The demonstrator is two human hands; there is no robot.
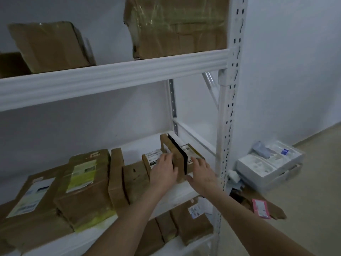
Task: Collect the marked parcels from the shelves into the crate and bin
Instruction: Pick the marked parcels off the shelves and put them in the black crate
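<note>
A thin brown parcel (168, 147) with a black strip on its right face stands on edge on the middle shelf (184, 194) of the white rack. My left hand (163, 169) presses flat against its left face. On the other side, my right hand (202, 174) touches it with straight fingers. Behind it lies a flat brown parcel (153, 156) with a white barcode label. Neither crate nor bin is in view.
More brown parcels (83, 185) crowd the shelf to the left, two more sit on the top shelf (177, 24), others on the bottom shelf (191, 224). The rack's white upright post (227, 126) stands just right of my hands. White trays (267, 163) and cardboard lie on the floor.
</note>
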